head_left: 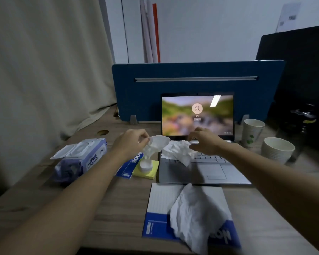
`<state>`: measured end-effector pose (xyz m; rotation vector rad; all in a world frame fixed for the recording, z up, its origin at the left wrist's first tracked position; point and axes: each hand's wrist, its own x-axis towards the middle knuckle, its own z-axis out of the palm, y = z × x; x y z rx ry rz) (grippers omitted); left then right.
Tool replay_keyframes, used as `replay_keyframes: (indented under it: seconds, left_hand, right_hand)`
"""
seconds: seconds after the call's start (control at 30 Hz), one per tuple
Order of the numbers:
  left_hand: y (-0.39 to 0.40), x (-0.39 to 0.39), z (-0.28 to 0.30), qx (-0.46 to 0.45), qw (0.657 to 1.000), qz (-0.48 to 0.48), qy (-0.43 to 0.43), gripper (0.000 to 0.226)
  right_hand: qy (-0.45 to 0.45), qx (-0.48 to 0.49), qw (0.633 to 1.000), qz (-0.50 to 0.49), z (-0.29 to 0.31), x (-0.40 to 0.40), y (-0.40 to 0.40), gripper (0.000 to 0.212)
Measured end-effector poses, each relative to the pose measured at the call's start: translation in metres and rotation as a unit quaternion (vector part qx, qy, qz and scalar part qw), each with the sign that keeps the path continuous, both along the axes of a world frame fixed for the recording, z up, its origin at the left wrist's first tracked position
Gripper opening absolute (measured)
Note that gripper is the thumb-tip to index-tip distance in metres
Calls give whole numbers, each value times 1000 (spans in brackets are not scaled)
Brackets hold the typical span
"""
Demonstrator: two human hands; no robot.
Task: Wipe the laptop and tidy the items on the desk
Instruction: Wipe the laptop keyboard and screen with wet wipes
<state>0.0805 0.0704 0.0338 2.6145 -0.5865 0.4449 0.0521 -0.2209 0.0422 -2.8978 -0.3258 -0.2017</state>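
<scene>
The open silver laptop point(201, 168) sits mid-desk, screen lit on a login page. The left hand point(131, 142) pinches a thin white wipe point(157, 144) beside it; the right hand point(204, 142), fingers curled, grips a crumpled white wipe point(179, 150) on the keyboard.

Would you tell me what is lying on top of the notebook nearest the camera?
A crumpled white wipe lies on the blue and white notebook, covering much of its right half; the cover lettering under it is partly hidden.

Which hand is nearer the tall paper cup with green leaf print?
Right. The right hand is over the silver laptop's keyboard, beside the cup; the left hand is beyond it.
</scene>
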Motion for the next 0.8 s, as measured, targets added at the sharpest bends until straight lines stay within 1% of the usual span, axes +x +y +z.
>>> replay_keyframes:
  seconds: [0.13,0.27,0.33,0.4,0.43,0.5,0.53,0.57,0.63,0.7,0.73,0.8]
  left_hand:
    - [-17,-35,3,-20,999,-36,-14,16]
    - [-39,-78,3,-14,993,-115,-11,16]
    - [-49,-98,-2,10,986,-167,24,15]
    - [-57,-113,-10,69,974,-201,85,18]
    - [-59,-118,-14,87,968,-205,118,24]
    - [-61,-127,-23,70,964,-195,167,38]
    - [-60,-129,-26,51,965,-185,178,40]
    - [-60,-130,-30,39,968,-175,174,36]
    - [-62,-131,-35,36,974,-150,163,30]
    - [-66,-130,-37,22,970,-137,199,40]
    - [-68,-129,-38,23,965,-138,223,50]
    - [-73,-128,-42,60,956,-146,246,76]
  right_hand:
    - [-10,4,1000,-3,12,-30,-7,27]
    - [-22,3,1000,-11,16,-61,-16,28]
    - [-23,4,1000,-16,14,-75,-19,27]
    - [-20,-1,1000,-19,10,-88,-21,27]
    - [-16,-6,1000,-21,8,-93,-21,27]
    - [-9,-16,1000,-22,5,-100,-23,27]
    - [-7,-18,1000,-20,3,-101,-24,27]
    - [-7,-17,1000,-19,2,-103,-25,26]
    - [-9,-11,1000,-22,1,-105,-27,26]
    - [-9,-7,1000,-27,0,-104,-30,26]
    - [-8,-6,1000,-30,-1,-102,-31,27]
    - [-7,-5,999,-32,-3,-99,-32,27]
